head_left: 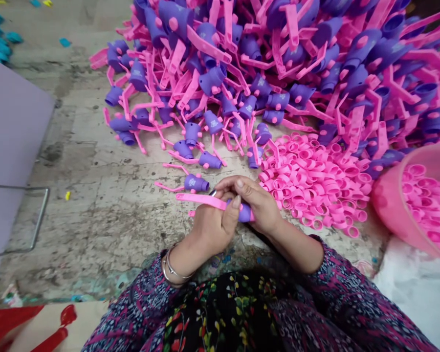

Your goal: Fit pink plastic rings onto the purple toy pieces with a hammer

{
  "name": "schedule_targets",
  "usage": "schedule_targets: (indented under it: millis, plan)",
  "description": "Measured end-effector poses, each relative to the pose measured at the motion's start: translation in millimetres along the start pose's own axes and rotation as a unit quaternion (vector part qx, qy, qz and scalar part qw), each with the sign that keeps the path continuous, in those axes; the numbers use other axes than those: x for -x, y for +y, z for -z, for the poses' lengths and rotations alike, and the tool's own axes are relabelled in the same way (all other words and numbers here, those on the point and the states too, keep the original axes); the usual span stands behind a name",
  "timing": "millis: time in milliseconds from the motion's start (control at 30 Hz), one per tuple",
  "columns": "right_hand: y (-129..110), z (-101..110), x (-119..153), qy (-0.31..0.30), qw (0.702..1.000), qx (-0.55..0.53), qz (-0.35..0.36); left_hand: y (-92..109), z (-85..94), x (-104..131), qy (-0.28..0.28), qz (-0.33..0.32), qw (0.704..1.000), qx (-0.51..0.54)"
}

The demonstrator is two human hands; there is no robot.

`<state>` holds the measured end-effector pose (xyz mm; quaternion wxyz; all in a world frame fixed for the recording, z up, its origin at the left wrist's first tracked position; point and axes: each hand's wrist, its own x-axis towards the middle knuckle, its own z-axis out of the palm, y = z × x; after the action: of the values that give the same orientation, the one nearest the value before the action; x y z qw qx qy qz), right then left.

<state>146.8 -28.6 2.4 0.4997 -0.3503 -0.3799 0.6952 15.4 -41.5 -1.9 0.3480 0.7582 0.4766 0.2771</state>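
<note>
In the head view, my left hand (214,225) is closed around a purple plastic cup-shaped piece (244,212) with a long pink arm (201,199) that points left. A pink ring (253,214) sits at the right end of this piece, against the palm of my right hand (262,203). My right fingers curl over the far side of the piece, with the thumb raised. A small shiny metal thing (212,192) shows by the right fingertips; its kind is unclear. Just beyond my hands lies a similar purple piece (196,183) with pink arms.
A large heap of purple pieces with pink arms (212,80) spreads across the back. Loose pink rings (311,181) are piled to the right, beside a pink tub (388,195) holding more. A pale panel (14,127) and metal wire handle (40,220) stand left.
</note>
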Motion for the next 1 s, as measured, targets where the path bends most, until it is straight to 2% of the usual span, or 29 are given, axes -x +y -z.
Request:
schedule_targets:
  millis: [200,367,500,533,600,667,700,767,800,900,967,1000]
  plan:
    - [-5,-1,0,-0.025,1.0,0.009,-0.001,3,3.7,1,-0.018,0.011,1.0,-0.002]
    - [-3,-2,-1,-0.005,1.0,-0.002,-0.013,-1,-1.0,-3,-0.024,0.032,0.999,0.036]
    - [0,-2,-6,0.004,0.998,-0.033,-0.054,-5,-3.0,-7,-0.005,0.078,0.989,0.123]
    - [-1,-2,-7,0.005,0.997,-0.039,-0.071,-5,-2.1,-8,-0.006,0.112,0.979,0.168]
    - [-6,0,-8,0.028,0.996,-0.027,-0.079,-3,1.7,-11,-0.01,0.201,0.941,0.272]
    - [-13,2,-3,0.085,0.995,0.047,-0.034,-1,8.0,-15,0.006,0.268,0.888,0.373]
    - [-16,5,2,0.115,0.987,0.111,-0.002,0,11.7,-16,0.022,0.28,0.864,0.418]
    - [-20,11,19,0.145,0.947,0.282,0.047,1,19.2,-20,0.043,0.271,0.825,0.493]
    - [-20,14,31,0.138,0.914,0.377,0.059,2,22.7,-21,0.042,0.259,0.812,0.522]
    - [-8,24,74,0.087,0.793,0.601,0.047,3,30.4,-22,0.031,0.226,0.786,0.575]
    - [6,28,100,0.071,0.72,0.691,0.009,3,33.5,-22,0.018,0.215,0.773,0.596]
    - [12,30,110,0.07,0.695,0.716,-0.006,2,34.5,-21,0.005,0.209,0.768,0.606]
